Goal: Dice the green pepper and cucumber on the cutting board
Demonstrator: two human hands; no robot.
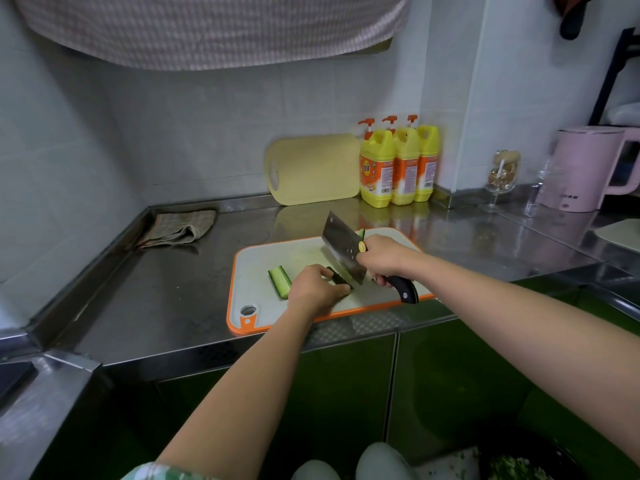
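Left hand [317,289] pins a dark-green cucumber strip [337,278] on the orange-rimmed white cutting board [256,268]; right hand [382,259], at 3 o'clock, grips the black-handled steel cleaver [342,251]. Best tuck fingertips.

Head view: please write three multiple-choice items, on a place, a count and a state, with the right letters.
1. The folded cloth lies: A) on the counter, left of the cutting board; B) on that board; C) in a hand.
2. Yellow bottles at the wall: A) two; B) three; C) four.
3. The right hand: A) lies open; B) grips the cleaver; C) holds a bottle.
Answers: 1 A, it lies on bare steel; 2 B, three orange pumps show; 3 B, fingers curl round the black handle.
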